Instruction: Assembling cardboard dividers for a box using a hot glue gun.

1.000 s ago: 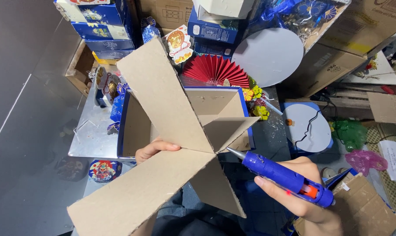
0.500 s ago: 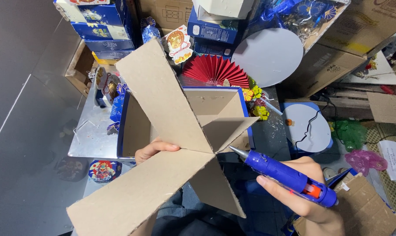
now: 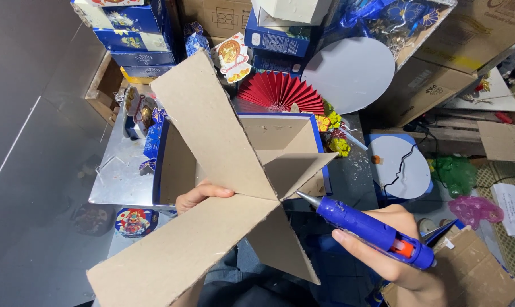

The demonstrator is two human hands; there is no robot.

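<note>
A: Right hand [image 3: 394, 250] — wrapping closed around blue glue gun [image 3: 371, 233], fingers curling under the barrel, orange trigger showing. Metal nozzle pointing up-left, tip sitting just beside the centre seam of the cardboard cross [image 3: 223, 187].

B: Touching the seam?

A: Cannot tell; very near, at least.

B: Left hand [image 3: 200, 196]?

A: Reaching in behind the cardboard cross, fingers poking out between the upper-left panel and the long lower-left panel. Pressing against card, mostly hidden; how far the grip is closed, cannot tell.

B: Cross itself?

A: Being held up in mid-air over the lap, in front of the table [image 3: 121, 182]. Four brown panels meeting at one centre line: one slanting up-left, one running down-left to the frame edge, one short wedge pointing right, one hanging down.

B: Behind it?

A: Open blue-edged box [image 3: 320, 142] lying on the table, partly hidden by the panels. Red paper fan [image 3: 280, 91] standing past the box, yellow flowers [image 3: 334, 133] just beside it. Round white disc [image 3: 348, 74] leaning against brown cartons further back. Second round white board [image 3: 399, 165] lying to the right with a black cord across it.
</note>
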